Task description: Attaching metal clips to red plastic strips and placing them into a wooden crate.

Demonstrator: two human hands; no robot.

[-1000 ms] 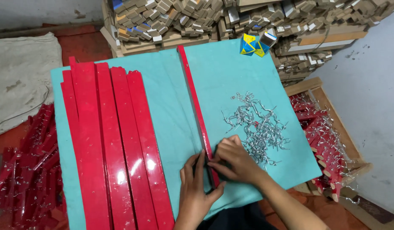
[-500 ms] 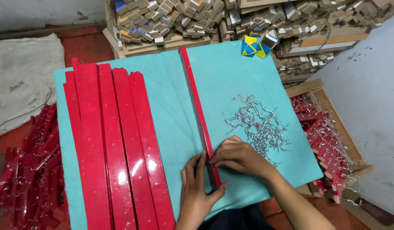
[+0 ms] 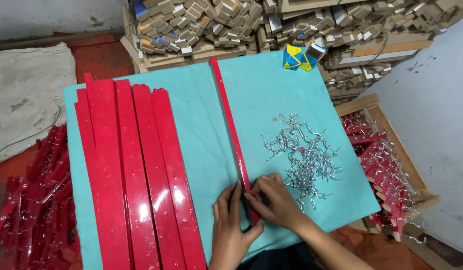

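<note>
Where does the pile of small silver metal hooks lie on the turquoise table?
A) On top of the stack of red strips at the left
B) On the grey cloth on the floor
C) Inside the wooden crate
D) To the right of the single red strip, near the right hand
D: the metal hooks lie loose on the turquoise table, right of the single red strip, just above the right hand.

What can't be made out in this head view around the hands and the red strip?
- Whatever the right hand pinches against the single red strip: hidden by its fingers.
- Strip's near end: covered by both hands; left hand alongside.
- Metal hooks: tangled, too small to count.
- Stacked red strips: cut off by the bottom edge.
</note>
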